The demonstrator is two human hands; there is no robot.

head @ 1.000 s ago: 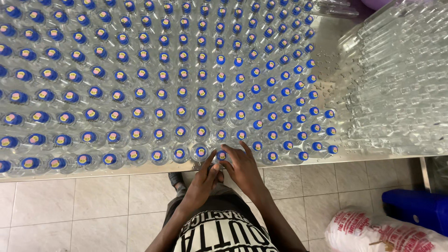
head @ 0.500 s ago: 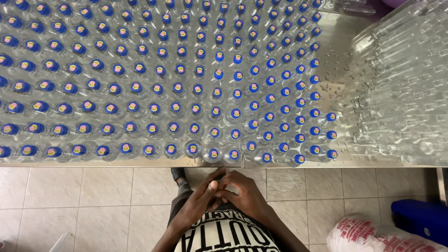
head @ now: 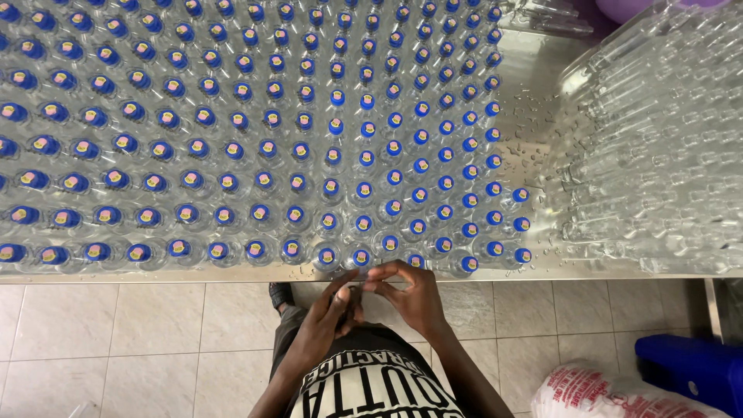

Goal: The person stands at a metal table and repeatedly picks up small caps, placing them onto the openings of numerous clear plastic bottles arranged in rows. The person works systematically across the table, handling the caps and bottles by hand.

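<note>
Clear plastic bottles with blue caps (head: 333,186) stand in dense rows on a steel table (head: 542,271), seen from above. My left hand (head: 329,317) and my right hand (head: 414,298) meet just below the table's front edge, fingertips pinched together on a small pale item (head: 360,289) that is too small to identify. The hands are right in front of the nearest front-row bottle (head: 361,258), a little apart from it.
A big clear bag of empty uncapped bottles (head: 658,147) lies on the table's right side. Below is a tiled floor (head: 124,340) with my shoe (head: 280,294), a blue container (head: 693,368) and a red-and-white printed bag (head: 596,395) at the lower right.
A second ago both hands were at a front-row bottle's cap. They drew back toward my body, and now they have come forward again to the table edge, still pinched together.
</note>
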